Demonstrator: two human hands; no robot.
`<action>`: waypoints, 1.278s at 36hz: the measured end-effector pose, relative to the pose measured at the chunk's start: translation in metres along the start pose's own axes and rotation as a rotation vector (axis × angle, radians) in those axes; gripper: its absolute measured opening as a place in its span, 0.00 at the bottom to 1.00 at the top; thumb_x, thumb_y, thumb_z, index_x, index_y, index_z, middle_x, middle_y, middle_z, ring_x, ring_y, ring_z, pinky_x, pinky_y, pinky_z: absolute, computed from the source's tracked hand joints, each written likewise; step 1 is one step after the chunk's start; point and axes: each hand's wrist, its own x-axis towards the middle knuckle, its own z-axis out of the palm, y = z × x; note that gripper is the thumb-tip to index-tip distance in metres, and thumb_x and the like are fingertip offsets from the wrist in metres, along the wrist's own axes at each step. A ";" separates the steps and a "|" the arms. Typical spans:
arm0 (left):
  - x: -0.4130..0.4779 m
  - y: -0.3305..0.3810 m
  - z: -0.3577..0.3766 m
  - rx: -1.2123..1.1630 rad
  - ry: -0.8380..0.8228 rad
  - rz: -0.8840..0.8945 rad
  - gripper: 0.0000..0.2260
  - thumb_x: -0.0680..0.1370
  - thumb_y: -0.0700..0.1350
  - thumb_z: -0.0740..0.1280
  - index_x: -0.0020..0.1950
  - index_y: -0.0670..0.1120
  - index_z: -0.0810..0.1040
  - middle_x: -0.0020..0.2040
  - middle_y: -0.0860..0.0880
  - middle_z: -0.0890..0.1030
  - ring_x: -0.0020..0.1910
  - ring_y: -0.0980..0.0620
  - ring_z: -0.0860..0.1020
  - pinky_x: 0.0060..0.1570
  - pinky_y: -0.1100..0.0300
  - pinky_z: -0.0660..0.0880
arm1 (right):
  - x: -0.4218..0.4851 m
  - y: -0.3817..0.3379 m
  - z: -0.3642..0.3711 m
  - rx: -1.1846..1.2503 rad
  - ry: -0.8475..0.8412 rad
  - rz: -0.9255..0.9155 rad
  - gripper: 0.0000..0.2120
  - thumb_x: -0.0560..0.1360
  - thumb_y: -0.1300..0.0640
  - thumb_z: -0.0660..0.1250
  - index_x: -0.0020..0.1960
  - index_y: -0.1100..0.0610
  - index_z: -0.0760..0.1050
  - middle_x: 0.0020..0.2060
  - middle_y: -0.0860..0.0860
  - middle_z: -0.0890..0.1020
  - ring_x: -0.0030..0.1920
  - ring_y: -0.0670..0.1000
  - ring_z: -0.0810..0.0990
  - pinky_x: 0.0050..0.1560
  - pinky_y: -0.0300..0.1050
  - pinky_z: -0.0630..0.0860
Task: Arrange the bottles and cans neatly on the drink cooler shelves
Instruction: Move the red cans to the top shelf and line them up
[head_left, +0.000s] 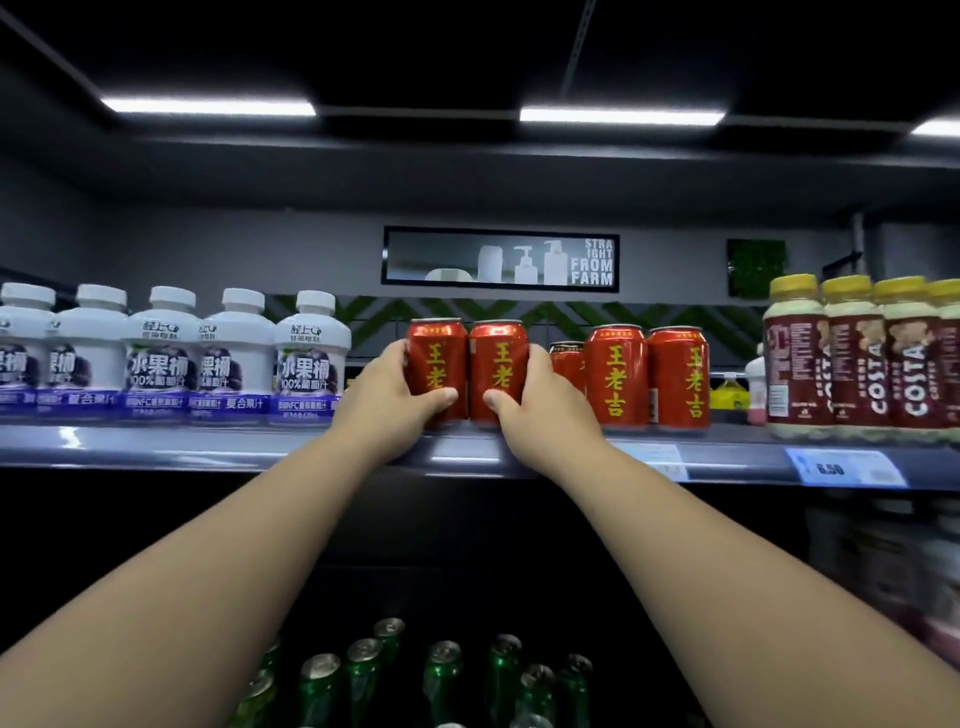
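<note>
Two red cans with yellow characters stand side by side at the front of the upper shelf (208, 447). My left hand (384, 395) wraps the left red can (434, 358), thumb across its front. My right hand (540, 400) grips the right red can (501, 358) in the same way. The two held cans touch each other. Two more red cans (649, 374) stand upright to the right, and a third (567, 364) sits behind them, partly hidden.
White juice bottles (161, 353) line the shelf on the left. Yellow-capped Costa coffee bottles (857, 353) fill the right end, above a blue price tag (844, 467). Several green cans (441, 675) stand on the dark shelf below. A sign (501, 255) hangs on the back wall.
</note>
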 end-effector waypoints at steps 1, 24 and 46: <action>0.000 0.001 -0.001 0.000 -0.014 -0.001 0.28 0.72 0.57 0.75 0.69 0.57 0.68 0.61 0.54 0.80 0.59 0.50 0.78 0.61 0.44 0.74 | 0.001 -0.001 -0.002 -0.014 -0.022 0.016 0.31 0.80 0.42 0.64 0.75 0.54 0.58 0.64 0.56 0.77 0.61 0.60 0.78 0.56 0.54 0.74; 0.002 0.041 0.027 0.142 -0.141 0.006 0.28 0.76 0.58 0.70 0.73 0.51 0.67 0.65 0.49 0.78 0.62 0.46 0.76 0.60 0.49 0.72 | -0.010 0.116 -0.086 -0.188 0.266 0.062 0.38 0.78 0.43 0.66 0.80 0.47 0.49 0.77 0.55 0.59 0.73 0.60 0.66 0.71 0.58 0.66; -0.035 0.049 0.065 0.522 0.166 0.238 0.39 0.76 0.63 0.63 0.80 0.48 0.52 0.76 0.43 0.60 0.72 0.42 0.64 0.69 0.44 0.65 | -0.024 0.128 -0.079 -0.214 0.217 0.006 0.34 0.81 0.43 0.60 0.81 0.42 0.46 0.82 0.53 0.47 0.81 0.56 0.44 0.79 0.57 0.47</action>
